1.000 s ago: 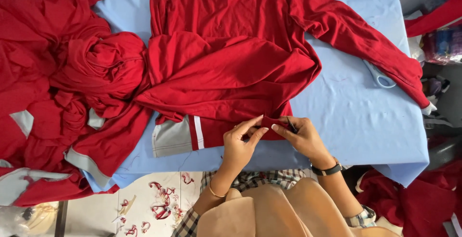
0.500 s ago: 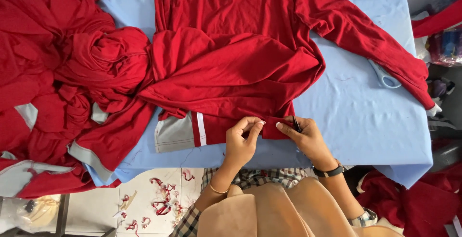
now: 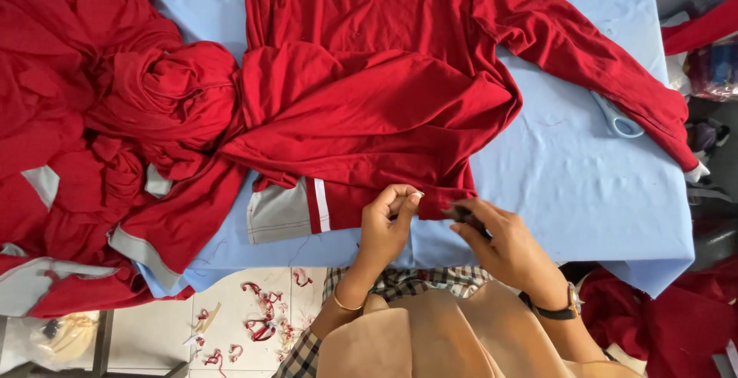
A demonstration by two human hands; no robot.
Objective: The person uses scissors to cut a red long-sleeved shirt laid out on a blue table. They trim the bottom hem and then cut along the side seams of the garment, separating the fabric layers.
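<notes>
A red long-sleeved garment (image 3: 369, 109) lies spread on the blue-covered table (image 3: 569, 186), its lower part folded up over itself. My left hand (image 3: 388, 228) pinches the garment's hem at the near edge. My right hand (image 3: 507, 251) is just to its right, holding a small dark tool (image 3: 461, 213) against the same hem. I cannot make out what kind of tool it is. A wristwatch sits on my right wrist and a thin bangle on my left.
A heap of red garments (image 3: 92, 155) with grey-white panels fills the table's left side. Light blue-handled scissors (image 3: 615, 121) lie partly under the right sleeve. Red thread and fabric scraps (image 3: 257, 320) litter the tiled floor below. More red cloth lies at the lower right.
Both hands stay at the hem. The right hand has drawn slightly toward me, and the left fingers have closed tighter on the fabric.
</notes>
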